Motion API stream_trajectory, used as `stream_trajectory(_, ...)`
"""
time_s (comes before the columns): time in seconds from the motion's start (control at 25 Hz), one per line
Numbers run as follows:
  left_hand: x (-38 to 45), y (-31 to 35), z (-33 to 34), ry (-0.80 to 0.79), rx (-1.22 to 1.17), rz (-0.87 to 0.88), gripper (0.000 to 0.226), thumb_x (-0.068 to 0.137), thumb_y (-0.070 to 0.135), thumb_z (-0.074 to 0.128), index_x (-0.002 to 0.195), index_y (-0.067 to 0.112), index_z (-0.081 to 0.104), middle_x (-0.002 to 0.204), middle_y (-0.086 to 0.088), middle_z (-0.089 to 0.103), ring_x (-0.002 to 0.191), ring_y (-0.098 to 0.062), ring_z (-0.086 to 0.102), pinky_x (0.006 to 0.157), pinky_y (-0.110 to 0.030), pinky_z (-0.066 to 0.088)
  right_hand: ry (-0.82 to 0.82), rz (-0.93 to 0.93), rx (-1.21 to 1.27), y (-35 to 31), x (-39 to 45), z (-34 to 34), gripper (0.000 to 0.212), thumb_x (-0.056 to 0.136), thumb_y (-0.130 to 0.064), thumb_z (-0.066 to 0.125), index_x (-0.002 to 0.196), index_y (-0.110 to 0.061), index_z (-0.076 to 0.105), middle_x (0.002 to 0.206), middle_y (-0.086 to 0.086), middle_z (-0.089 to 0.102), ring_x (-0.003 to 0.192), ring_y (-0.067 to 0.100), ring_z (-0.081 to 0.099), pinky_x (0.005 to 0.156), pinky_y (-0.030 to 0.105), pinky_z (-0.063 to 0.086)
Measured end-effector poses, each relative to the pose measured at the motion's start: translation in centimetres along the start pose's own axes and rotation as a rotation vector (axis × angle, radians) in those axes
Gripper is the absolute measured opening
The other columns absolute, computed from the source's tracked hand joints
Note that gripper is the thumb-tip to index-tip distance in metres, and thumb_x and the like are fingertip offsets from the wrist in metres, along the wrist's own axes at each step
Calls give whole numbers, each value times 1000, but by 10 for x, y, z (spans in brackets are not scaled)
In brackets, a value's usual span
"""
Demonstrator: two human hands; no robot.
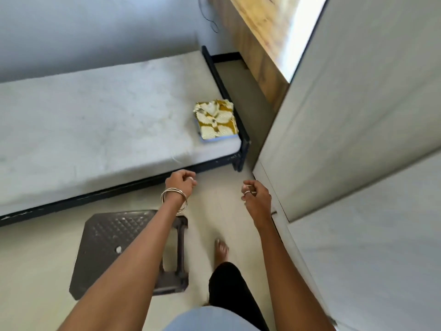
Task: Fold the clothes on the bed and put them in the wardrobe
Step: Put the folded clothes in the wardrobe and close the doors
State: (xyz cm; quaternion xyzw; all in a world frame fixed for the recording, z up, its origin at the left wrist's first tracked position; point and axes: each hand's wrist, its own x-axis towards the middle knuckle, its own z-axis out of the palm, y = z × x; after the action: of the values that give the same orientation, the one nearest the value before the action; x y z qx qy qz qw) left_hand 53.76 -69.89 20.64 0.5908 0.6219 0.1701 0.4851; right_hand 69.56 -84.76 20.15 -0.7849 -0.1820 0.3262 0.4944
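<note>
A folded yellow-and-white floral garment (216,119) lies on a folded blue one at the foot corner of the bed (95,120), whose grey mattress is otherwise bare. The wardrobe (358,115) stands at the right with pale doors. My left hand (181,182), with bangles on the wrist, hangs over the floor just before the bed's dark frame, fingers loosely curled and holding nothing. My right hand (255,195), wearing a ring, hovers near the wardrobe's lower corner, fingers also loosely curled and empty. Both hands are well short of the folded pile.
A dark plastic stool (114,247) stands on the pale floor under my left forearm. My bare foot (222,249) steps on the strip of floor between stool and wardrobe. A wooden panel (260,44) stands beyond the bed's foot.
</note>
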Motion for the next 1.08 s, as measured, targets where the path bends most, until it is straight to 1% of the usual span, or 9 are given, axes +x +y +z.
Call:
stream_trajectory(0.12, 72, 9, -10, 20, -71, -71, 23, 88, -2, 50, 98, 5, 70, 70, -3, 68, 68, -19, 65, 60, -22, 56, -71, -30, -37, -32, 71, 36, 14, 94, -13, 58, 102, -20, 67, 89, 4, 69, 77, 20, 67, 56, 17, 51)
stream_trajectory(0.24, 139, 26, -7, 20, -67, -140, 22, 91, -1, 47, 99, 6, 67, 74, -7, 67, 58, -16, 58, 38, -10, 40, -113, -11, -75, -52, 150, 62, 13, 96, -13, 57, 105, -15, 67, 89, 5, 68, 75, 17, 64, 62, 26, 55)
stream_trajectory(0.4, 216, 57, 6, 36, -80, -254, 22, 93, 1, 46, 97, 8, 67, 77, -9, 68, 53, -15, 55, 34, -10, 37, -186, 81, -203, -74, 251, 83, 15, 96, -18, 58, 107, -11, 65, 89, 6, 68, 76, 20, 64, 66, 36, 54)
stream_trajectory(0.56, 275, 92, 24, 27, -100, -374, 22, 92, 5, 48, 94, 15, 67, 76, -4, 71, 52, -12, 58, 36, -14, 40, -227, 208, -342, -87, 330, 100, 16, 94, -28, 60, 106, -20, 65, 97, 4, 71, 91, 27, 68, 78, 44, 58)
stream_trajectory(0.76, 374, 99, 60, -84, -29, -468, 21, 90, 6, 51, 96, 16, 68, 79, -4, 70, 59, -17, 61, 48, -21, 48, -209, 359, -360, -84, 419, 138, 15, 94, -29, 60, 107, -22, 62, 103, 6, 71, 98, 27, 66, 84, 45, 56)
stream_trajectory(0.84, 416, 90, 79, -112, 12, -510, 18, 85, 9, 56, 89, 22, 69, 92, -8, 71, 78, -24, 68, 70, -33, 58, -190, 409, -363, -78, 458, 155, 25, 97, -25, 60, 120, -15, 59, 107, 5, 66, 100, 23, 61, 84, 35, 50)
stream_trajectory(0.92, 449, 85, 92, -150, 67, -538, 16, 84, 11, 60, 90, 25, 67, 103, -9, 70, 94, -27, 66, 88, -41, 55, -174, 468, -374, -73, 492, 167, 35, 97, -20, 60, 130, -10, 54, 117, 6, 64, 109, 25, 59, 91, 35, 47)
stream_trajectory(1.0, 503, 75, 117, -201, 165, -576, 21, 85, 15, 63, 105, 22, 65, 113, -7, 67, 102, -28, 63, 94, -40, 52, -164, 526, -416, -53, 538, 185, 37, 95, -20, 62, 130, -10, 53, 124, 7, 63, 117, 27, 57, 98, 38, 46)
stream_trajectory(1.08, 546, 69, 133, -289, 212, -613, 46, 84, 20, 68, 128, 15, 55, 126, -8, 59, 113, -30, 57, 99, -41, 48, -178, 536, -475, -37, 572, 198, 44, 91, -27, 67, 130, -14, 51, 126, 7, 61, 120, 30, 55, 101, 45, 47)
